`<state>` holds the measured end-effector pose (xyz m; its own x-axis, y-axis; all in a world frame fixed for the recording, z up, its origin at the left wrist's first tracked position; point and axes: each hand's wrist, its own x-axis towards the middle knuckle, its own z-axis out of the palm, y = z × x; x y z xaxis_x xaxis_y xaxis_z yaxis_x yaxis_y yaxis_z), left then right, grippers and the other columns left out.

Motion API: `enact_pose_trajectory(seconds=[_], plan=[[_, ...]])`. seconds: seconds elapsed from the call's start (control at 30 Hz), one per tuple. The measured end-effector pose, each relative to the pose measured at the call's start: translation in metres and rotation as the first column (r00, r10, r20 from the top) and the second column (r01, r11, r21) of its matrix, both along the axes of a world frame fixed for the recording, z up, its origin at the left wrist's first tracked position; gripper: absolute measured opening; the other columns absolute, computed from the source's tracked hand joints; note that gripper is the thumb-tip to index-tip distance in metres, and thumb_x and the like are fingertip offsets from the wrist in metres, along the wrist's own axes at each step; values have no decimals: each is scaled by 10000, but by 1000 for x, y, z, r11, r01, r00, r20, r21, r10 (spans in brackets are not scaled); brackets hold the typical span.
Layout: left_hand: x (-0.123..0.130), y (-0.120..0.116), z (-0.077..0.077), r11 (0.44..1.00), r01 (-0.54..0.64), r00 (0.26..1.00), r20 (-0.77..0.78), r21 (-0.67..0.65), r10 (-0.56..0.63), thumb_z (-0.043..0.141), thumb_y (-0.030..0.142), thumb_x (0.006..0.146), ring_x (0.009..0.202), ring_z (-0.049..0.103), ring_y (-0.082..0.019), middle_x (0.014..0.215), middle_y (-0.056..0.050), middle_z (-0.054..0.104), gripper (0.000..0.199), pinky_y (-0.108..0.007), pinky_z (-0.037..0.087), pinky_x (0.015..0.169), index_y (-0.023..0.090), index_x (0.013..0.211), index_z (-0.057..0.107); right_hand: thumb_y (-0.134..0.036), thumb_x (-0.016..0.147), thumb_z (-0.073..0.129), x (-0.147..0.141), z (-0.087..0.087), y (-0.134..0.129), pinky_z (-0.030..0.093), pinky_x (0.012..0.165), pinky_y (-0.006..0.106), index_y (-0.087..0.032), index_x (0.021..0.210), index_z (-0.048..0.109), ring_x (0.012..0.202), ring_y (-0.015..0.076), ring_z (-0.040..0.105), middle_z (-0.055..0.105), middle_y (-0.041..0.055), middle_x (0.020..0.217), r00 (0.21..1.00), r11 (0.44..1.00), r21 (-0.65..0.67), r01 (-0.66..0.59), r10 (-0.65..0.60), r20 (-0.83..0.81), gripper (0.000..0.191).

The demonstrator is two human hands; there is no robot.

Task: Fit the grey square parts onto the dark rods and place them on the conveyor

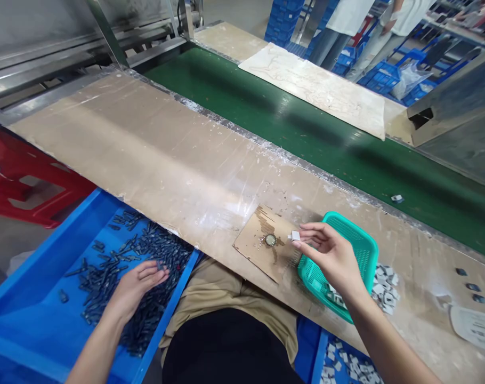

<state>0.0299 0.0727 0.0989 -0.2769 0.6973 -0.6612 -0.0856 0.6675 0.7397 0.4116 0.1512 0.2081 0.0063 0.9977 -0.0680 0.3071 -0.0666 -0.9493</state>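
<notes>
My right hand [333, 257] pinches a small white rectangular piece [295, 236] between thumb and fingertips, above the edge of a cardboard square [248, 242]. On that cardboard lies a small round metal cap [270, 240] with a damp brown stain around it. Under my right wrist stands a green plastic basket [372, 250] with white pieces in it. My left hand [140, 280] is over a blue tray [46, 261] that holds many dark, narrow plastic parts [148, 248]. Its fingertips close on one small dark part [161, 265].
A green conveyor belt [242, 90] runs behind the brown worktop [146, 144], carrying one small part [397, 198]. White pieces [386, 288] are heaped beside the basket. Several dark parts [473, 287] and a paper [476, 325] lie right. A red stool [30, 186] stands left; people [346, 26] stand beyond.
</notes>
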Motion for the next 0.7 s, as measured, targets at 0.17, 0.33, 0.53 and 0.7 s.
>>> enact_pose_trajectory(seconds=[0.17,0.33,0.53,0.7], plan=[[94,35,55,948,-191,858,512,256,35,877,231,411,653,629,-106,670,-8,669,407,-189,510,677,147,672,575,-262,663,773,-18,14,-19,532,647,234,-196,854,569,710,133,626,639,25,775,958,987,-155,-42,-4,-288,287],[171,51,81,922,-169,689,711,350,-143,893,328,348,642,607,-104,611,36,598,499,-201,506,632,162,609,501,-259,690,751,-39,35,-39,513,571,230,-199,793,524,628,119,603,618,7,724,908,974,-212,-83,-13,-419,257],[191,52,98,935,34,513,797,352,-319,860,264,485,610,583,-81,624,18,598,357,-181,487,613,145,629,555,-168,697,736,-36,45,-47,545,739,283,-225,845,517,830,174,660,649,20,829,976,998,52,-30,40,-216,271],[193,51,98,943,186,424,843,277,-331,840,297,519,611,593,-63,649,18,618,327,-150,491,608,149,674,593,-107,686,728,-25,54,-50,561,756,284,-254,873,473,875,180,667,662,7,865,994,985,169,-28,44,-96,349]])
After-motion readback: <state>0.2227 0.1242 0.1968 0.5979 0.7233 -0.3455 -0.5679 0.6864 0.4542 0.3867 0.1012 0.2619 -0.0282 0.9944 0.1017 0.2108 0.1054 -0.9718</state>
